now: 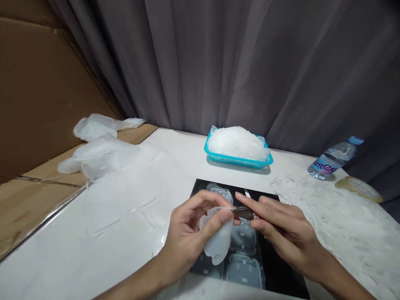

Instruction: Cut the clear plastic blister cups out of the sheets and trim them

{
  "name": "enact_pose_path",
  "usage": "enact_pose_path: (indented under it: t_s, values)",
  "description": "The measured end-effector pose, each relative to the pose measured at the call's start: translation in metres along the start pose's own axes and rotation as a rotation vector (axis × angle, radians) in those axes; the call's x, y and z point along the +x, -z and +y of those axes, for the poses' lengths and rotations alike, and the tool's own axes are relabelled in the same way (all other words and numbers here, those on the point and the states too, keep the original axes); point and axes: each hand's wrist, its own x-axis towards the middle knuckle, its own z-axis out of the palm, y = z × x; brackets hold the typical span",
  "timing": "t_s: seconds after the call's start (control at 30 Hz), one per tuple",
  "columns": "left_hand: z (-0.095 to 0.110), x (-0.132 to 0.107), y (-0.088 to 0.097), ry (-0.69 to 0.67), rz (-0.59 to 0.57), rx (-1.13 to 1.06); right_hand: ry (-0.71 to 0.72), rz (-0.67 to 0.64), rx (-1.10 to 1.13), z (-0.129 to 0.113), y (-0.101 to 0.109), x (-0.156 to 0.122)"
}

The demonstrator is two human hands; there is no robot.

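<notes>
My left hand is closed on a translucent white plastic piece with a notched, rounded outline, tilted up over a black mat. My right hand grips a small metal tool with a dark tip; its handle is mostly hidden by my fingers, so its exact kind is unclear. The tip meets the upper right edge of the plastic piece, close to my left thumb. Beneath my hands, several similar clear plastic pieces lie on the mat.
Behind the mat, a blue basket is heaped with white material. A water bottle and a tape roll stand at the right, near scattered clear scraps. Translucent pieces pile up at the left beside cardboard.
</notes>
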Motion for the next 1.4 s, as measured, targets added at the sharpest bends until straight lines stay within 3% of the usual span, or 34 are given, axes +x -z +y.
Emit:
enact_pose_path:
  t_s: [1.13,1.4]
  values:
    - [-0.0023,-0.0015,-0.0003,-0.064,0.01,0.053,-0.015,0.023,0.015,-0.0022,-0.0045,0.0004]
    - [0.001,0.0014,-0.002,-0.14,0.033,0.121,-0.032,0.012,-0.003,-0.0052,-0.0026,-0.0019]
